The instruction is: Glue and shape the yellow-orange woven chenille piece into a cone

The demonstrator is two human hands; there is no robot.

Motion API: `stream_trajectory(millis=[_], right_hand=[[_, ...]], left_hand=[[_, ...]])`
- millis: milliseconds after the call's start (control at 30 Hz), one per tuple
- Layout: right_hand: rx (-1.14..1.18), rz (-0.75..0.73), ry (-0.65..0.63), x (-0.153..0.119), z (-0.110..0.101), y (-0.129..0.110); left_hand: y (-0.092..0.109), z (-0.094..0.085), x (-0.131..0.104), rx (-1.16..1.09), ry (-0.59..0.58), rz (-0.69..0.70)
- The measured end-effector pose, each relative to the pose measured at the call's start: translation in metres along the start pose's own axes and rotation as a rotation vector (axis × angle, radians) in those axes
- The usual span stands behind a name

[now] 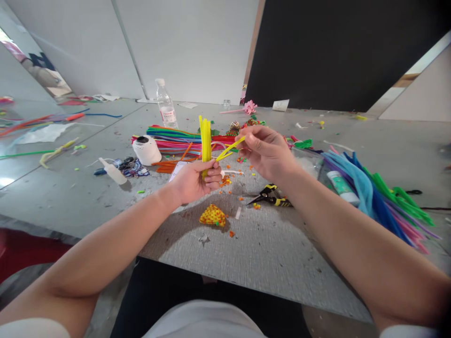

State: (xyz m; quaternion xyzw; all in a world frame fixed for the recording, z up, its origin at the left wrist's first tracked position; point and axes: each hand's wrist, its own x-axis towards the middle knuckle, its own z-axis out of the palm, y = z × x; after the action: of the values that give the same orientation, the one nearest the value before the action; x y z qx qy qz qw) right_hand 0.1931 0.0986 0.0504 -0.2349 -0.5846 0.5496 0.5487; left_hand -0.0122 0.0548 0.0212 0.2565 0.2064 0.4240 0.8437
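Note:
My left hand [198, 180] is closed around an upright bundle of yellow pipe cleaners [206, 138]. To its right, my right hand [264, 150] pinches the end of a bent yellow pipe cleaner [230, 148], whose other end runs into my left hand's grip. Below the hands, a small yellow-and-orange dotted piece [213, 215] lies on the table. Black-and-yellow pliers or snips [270, 195] rest under my right forearm, beside scattered orange and yellow bits. A phone [178, 170] is partly hidden behind my left hand.
Behind the hands lie many coloured pipe cleaners [165, 136], a white spool [147, 150] and a plastic bottle [165, 105]. A squeeze bottle [113, 172] lies at left. Blue, green and purple pipe cleaners [366, 188] and a white-green tube [342, 185] are at right. Panels stand behind the table.

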Motion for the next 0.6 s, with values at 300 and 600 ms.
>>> stream_trajectory(millis=[300, 600], right_hand=[[0.002, 0.111, -0.106, -0.009, 0.013, 0.04], [-0.165, 0.139, -0.09, -0.008, 0.014, 0.026]], left_hand=[[-0.002, -0.003, 0.002, 0.02, -0.008, -0.067], [0.003, -0.008, -0.001, 0.14, -0.039, -0.164]])
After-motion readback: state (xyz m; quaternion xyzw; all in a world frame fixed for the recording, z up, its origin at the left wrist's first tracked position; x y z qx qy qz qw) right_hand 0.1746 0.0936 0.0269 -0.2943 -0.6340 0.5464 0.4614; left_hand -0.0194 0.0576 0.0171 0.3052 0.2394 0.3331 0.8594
